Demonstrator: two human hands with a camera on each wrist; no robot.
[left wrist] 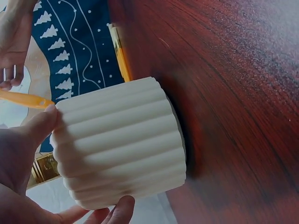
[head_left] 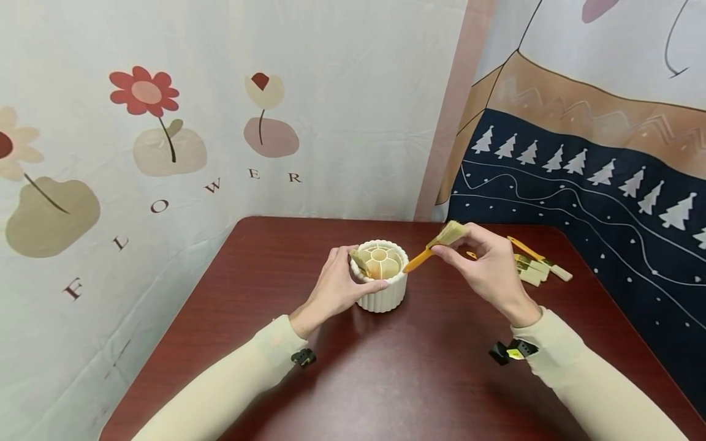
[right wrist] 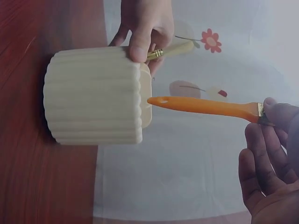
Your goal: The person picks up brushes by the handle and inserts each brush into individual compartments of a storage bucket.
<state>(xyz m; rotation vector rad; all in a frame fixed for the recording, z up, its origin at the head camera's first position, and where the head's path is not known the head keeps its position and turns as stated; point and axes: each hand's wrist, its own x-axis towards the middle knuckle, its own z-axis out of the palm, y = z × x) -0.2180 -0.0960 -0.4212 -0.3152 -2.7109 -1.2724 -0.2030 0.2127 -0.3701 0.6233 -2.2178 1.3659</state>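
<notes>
On your table (head_left: pixel 353 380) stands a pot (head_left: pixel 382 298); your left hand (head_left: pixel 339 282) at its eight o'clock, one brush (head_left: pixel 359 261) inside at nine. A second brush (head_left: pixel 422 257), in your right hand (head_left: pixel 493 266), is at two; loose brushes (head_left: pixel 532 272) lie beyond at three.

The head view looks forward and down across the tabletop (head_left: pixel 386 373). Both wrist views, turned sideways, face the pot (left wrist: pixel 117 144) they share from close by.

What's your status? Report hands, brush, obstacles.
Left hand grips pot. Right hand pinches brush, handle toward pot. Possible obstacle: second brush leaning in pot.
</notes>
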